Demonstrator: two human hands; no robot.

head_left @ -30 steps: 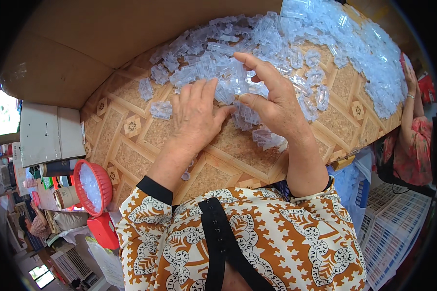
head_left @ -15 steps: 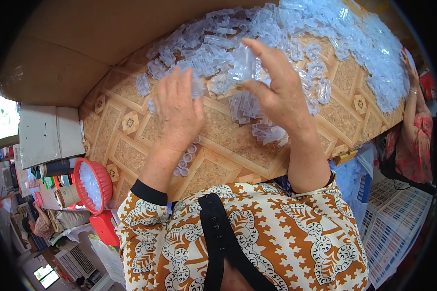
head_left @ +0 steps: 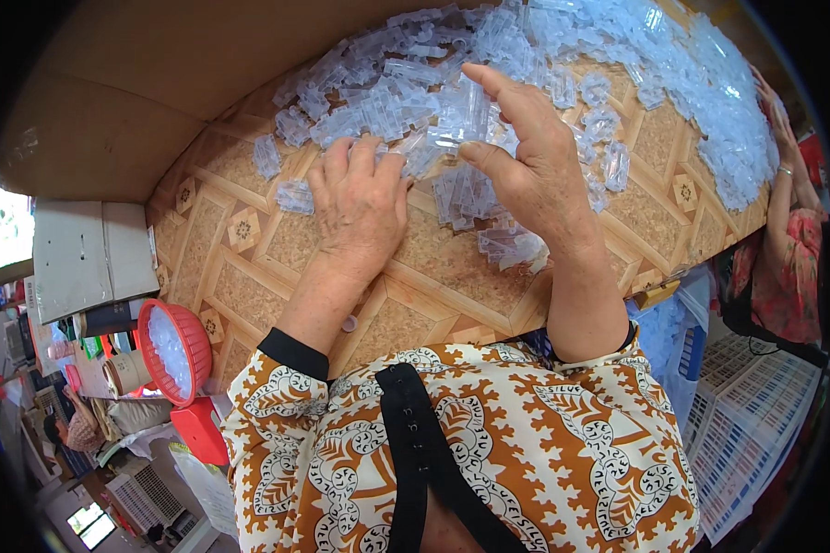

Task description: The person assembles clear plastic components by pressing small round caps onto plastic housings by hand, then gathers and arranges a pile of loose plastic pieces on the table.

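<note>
Small black capitals [head_left: 563, 391]; in curving rows; on the patterned shirt [head_left: 526, 461]

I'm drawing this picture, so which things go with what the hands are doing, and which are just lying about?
In the work: right hand holding a clear plastic piece; left hand over nearby pieces; the big heap of clear pieces.

Probably just lying about: greyish-white box; red box-like thing.

The left hand [head_left: 364, 207] is shifting right, left of frame centre. Its forearm [head_left: 323, 300] is again covering most small rings [head_left: 349, 323].
</note>
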